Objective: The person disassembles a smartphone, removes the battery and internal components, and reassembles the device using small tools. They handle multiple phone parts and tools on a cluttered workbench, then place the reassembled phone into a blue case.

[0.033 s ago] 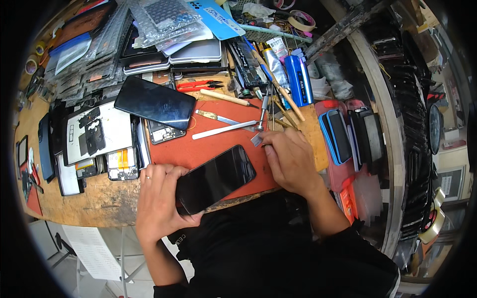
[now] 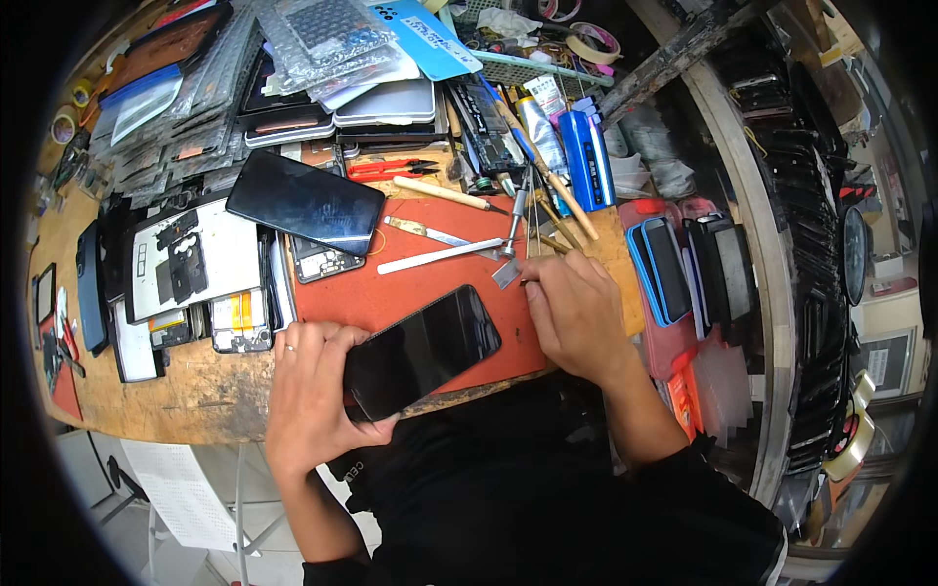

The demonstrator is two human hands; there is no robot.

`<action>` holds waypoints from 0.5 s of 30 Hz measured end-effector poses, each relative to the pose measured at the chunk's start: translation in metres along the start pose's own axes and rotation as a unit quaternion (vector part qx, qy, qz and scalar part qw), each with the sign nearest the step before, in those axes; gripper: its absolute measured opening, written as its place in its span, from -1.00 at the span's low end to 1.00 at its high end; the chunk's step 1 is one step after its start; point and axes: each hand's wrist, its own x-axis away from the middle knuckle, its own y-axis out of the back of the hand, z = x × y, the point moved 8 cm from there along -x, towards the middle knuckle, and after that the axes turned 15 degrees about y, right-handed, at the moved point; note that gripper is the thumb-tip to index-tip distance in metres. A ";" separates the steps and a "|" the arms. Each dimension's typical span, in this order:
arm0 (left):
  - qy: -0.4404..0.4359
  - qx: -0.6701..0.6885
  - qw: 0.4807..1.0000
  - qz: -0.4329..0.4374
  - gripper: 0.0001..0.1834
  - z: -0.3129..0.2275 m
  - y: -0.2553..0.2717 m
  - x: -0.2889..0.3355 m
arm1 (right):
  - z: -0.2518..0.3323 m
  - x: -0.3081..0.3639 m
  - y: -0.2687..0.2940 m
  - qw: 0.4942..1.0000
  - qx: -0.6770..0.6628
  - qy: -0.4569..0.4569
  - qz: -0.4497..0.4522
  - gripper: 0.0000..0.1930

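My left hand (image 2: 311, 391) grips the left end of a smartphone (image 2: 425, 354), thumb along the near edge and fingers at the far edge. The phone's dark glossy screen faces up, tilted across the front edge of a red mat (image 2: 420, 220). To its right, my right hand (image 2: 578, 317) is closed, thumb and forefinger pinched; a tiny dark bit shows at the tips, too small to name. Just left of those tips lies a small metal blade (image 2: 506, 274). A white stick (image 2: 440, 257), a metal-bladed tool and a wooden-handled tool (image 2: 440, 191) lie farther back.
A second dark phone (image 2: 306, 202) rests over opened phone parts at the mat's far left. Stacks of bagged screens (image 2: 195, 127) fill the back left. Red tweezers (image 2: 391, 168), a blue box (image 2: 586, 161) and tubes stand behind. Phone cases (image 2: 660, 271) sit at the right.
My right hand has shifted slightly right, opening a small gap between its fingertips and the metal blade. The left hand and the phone have hardly moved.
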 end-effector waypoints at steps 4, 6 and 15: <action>-0.002 -0.011 1.000 -0.017 -0.17 -0.002 0.001 -0.002 | -0.015 0.008 0.006 0.997 0.040 -0.052 0.030 -0.88; 0.001 -0.018 1.000 -0.020 -0.17 -0.004 0.001 -0.005 | -0.023 0.010 0.010 0.998 0.014 -0.065 0.009 -0.89; 0.002 -0.031 1.000 -0.005 -0.11 -0.001 0.000 -0.005 | -0.003 -0.007 -0.005 0.998 -0.059 0.027 -0.025 -0.85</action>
